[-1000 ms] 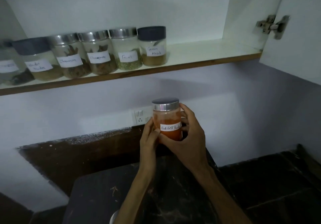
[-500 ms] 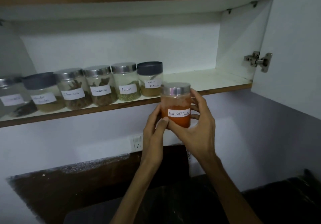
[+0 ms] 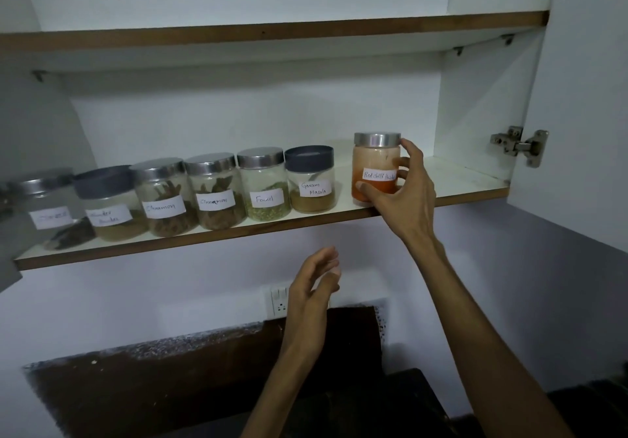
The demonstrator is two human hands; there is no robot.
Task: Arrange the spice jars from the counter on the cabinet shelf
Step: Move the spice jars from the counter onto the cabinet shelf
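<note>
The red chilli jar [image 3: 375,169] is grasped by the right hand [image 3: 406,196], thumb low on the front, fingers curled round the far side; it stands upright near the shelf's front edge [image 3: 238,230], apparently being set at the right end of the row. A gap is left to the garam masala jar [image 3: 311,179], so a nudge leftward seems needed. The left hand [image 3: 314,283] is held released below the shelf, gripping nothing. The open cabinet door's hinge [image 3: 520,145] is seen right; a wall socket [image 3: 277,301] and dark counter [image 3: 424,403] lie below.
</note>
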